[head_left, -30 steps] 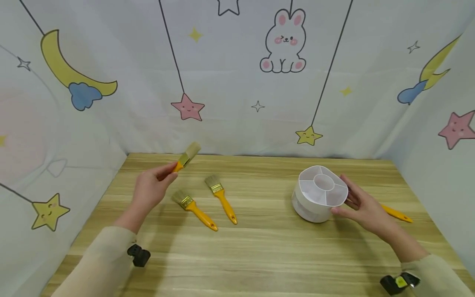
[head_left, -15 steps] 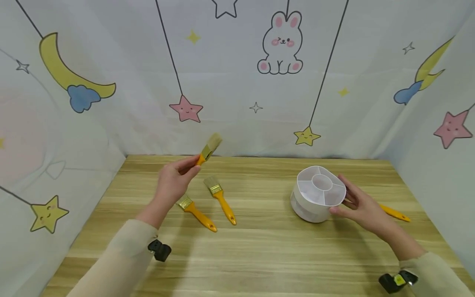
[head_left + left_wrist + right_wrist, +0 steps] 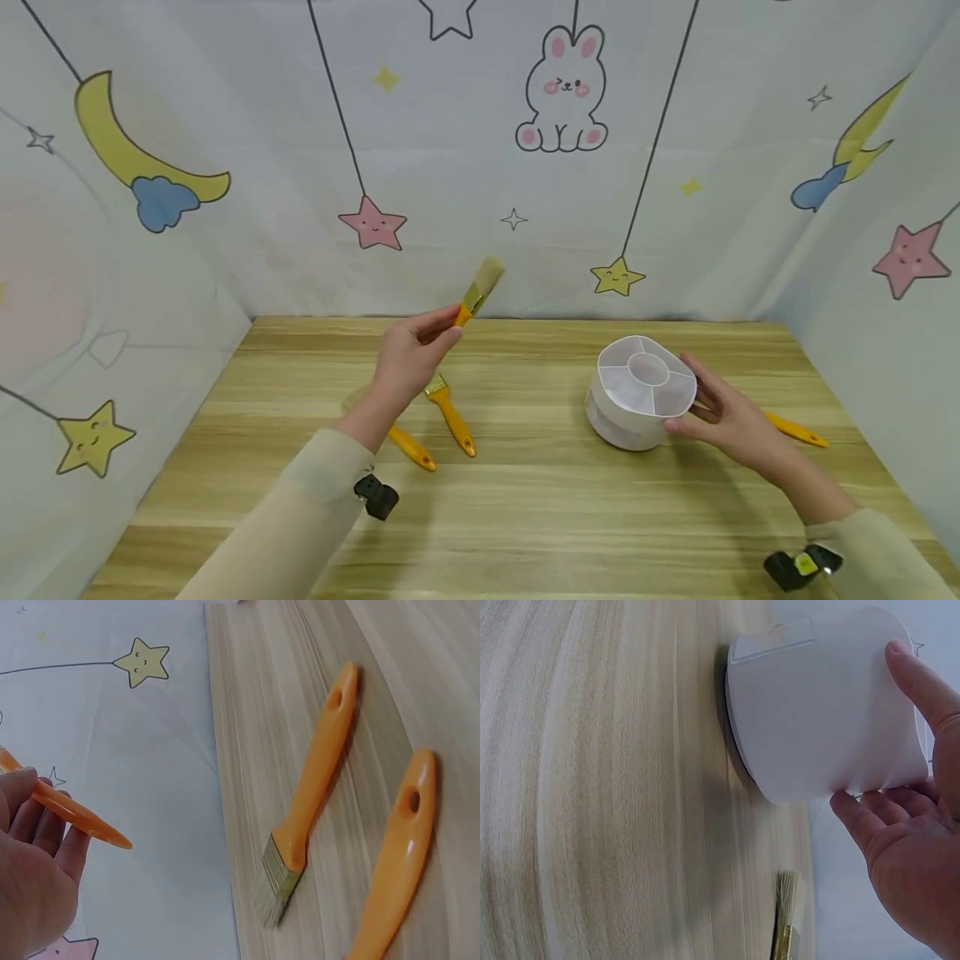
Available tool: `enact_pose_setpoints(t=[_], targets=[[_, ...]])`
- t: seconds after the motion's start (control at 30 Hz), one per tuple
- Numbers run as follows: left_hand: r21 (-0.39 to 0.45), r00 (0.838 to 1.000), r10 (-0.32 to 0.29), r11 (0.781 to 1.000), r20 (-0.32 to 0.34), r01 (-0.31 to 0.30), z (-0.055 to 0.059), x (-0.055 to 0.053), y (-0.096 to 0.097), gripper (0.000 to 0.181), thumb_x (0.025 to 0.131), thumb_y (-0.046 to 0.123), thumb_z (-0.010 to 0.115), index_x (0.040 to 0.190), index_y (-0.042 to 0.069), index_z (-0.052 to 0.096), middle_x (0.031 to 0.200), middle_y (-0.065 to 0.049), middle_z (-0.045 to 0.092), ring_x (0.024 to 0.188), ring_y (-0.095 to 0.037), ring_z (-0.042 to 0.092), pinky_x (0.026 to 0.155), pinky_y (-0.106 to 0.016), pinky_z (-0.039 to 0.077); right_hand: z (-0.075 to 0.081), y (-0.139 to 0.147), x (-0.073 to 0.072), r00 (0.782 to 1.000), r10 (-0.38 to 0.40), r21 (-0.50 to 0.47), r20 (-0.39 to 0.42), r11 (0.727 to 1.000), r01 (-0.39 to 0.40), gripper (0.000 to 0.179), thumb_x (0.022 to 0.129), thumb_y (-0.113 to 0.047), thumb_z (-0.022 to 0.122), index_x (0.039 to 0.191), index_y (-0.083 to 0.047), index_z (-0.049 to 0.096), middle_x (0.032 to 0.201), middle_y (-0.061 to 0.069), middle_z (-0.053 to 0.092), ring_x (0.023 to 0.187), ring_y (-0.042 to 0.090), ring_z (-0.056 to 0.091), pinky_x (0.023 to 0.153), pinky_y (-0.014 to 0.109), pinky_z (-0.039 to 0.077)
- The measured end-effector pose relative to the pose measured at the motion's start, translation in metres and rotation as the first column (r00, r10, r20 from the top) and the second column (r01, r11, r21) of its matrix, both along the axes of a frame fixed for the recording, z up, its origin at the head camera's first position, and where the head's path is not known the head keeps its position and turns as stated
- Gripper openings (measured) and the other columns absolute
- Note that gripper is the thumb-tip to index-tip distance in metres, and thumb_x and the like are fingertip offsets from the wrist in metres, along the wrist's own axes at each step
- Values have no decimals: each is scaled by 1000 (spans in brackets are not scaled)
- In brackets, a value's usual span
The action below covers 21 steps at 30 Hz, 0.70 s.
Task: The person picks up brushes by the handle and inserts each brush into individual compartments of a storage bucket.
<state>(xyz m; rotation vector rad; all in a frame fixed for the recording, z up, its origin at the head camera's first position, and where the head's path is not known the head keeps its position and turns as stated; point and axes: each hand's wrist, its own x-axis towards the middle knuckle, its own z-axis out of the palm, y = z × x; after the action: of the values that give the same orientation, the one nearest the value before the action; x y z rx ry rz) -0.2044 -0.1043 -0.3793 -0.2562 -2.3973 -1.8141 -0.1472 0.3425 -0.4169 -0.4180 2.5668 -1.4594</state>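
Observation:
My left hand pinches a paintbrush by its orange handle. That brush is held above the table with its pale bristles pointing up and to the right. At the right, a white round organizer stands on the table, its top split into several compartments round a central ring. My right hand holds its right side, thumb and fingers spread against the wall, as the right wrist view shows. Two more paintbrushes lie under the left arm: one brush is partly hidden by the hand, the other brush by the forearm.
Beyond the right hand lies another paintbrush, mostly covered by that hand in the head view; its bristles show in the right wrist view. A white curtain with cartoon prints encloses the wooden table at the back and sides.
My left hand has carried the paintbrush to the right and slightly upward, toward the organizer, passing over the two lying brushes. The right hand and organizer have stayed in place.

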Motion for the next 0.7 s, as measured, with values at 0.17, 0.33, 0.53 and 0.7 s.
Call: enact_pose_setpoints(t=[0.17, 0.33, 0.53, 0.7], targets=[[41, 999, -32, 999, 4, 32, 4, -2, 23, 36, 102, 9, 73, 138, 8, 73, 131, -14, 75, 118, -28, 73, 96, -29, 61, -1, 1, 0, 1000, 4, -9, -3, 1000, -4, 107, 95, -6, 82, 171, -2, 8, 173, 31, 17, 149, 59, 31, 99, 7, 47], [80, 997, -71, 994, -3, 71, 7, -3, 44, 36, 102, 7, 73, 138, 7, 73, 130, -14, 75, 117, -28, 74, 96, -31, 62, -1, 1, -1, 1000, 3, -16, -6, 1000, -3, 107, 94, -5, 82, 171, -1, 8, 173, 30, 18, 149, 59, 31, 99, 7, 47], [138, 993, -119, 983, 2, 118, 8, -5, 67, 37, 103, 8, 73, 140, 8, 72, 131, -13, 75, 119, -27, 73, 97, -32, 61, -1, 1, 0, 1000, 3, -10, -15, 1000, -4, 106, 94, -6, 83, 171, -1, 9, 174, 29, 18, 150, 59, 30, 100, 6, 46], [192, 989, -146, 971, 18, 140, 11, -5, 85, 37, 102, 9, 73, 139, 8, 72, 131, -12, 75, 120, -26, 73, 98, -32, 61, 0, 0, 0, 1000, 2, -8, -21, 1000, -3, 106, 94, -7, 83, 171, -1, 10, 174, 28, 19, 151, 53, 33, 100, 7, 46]])
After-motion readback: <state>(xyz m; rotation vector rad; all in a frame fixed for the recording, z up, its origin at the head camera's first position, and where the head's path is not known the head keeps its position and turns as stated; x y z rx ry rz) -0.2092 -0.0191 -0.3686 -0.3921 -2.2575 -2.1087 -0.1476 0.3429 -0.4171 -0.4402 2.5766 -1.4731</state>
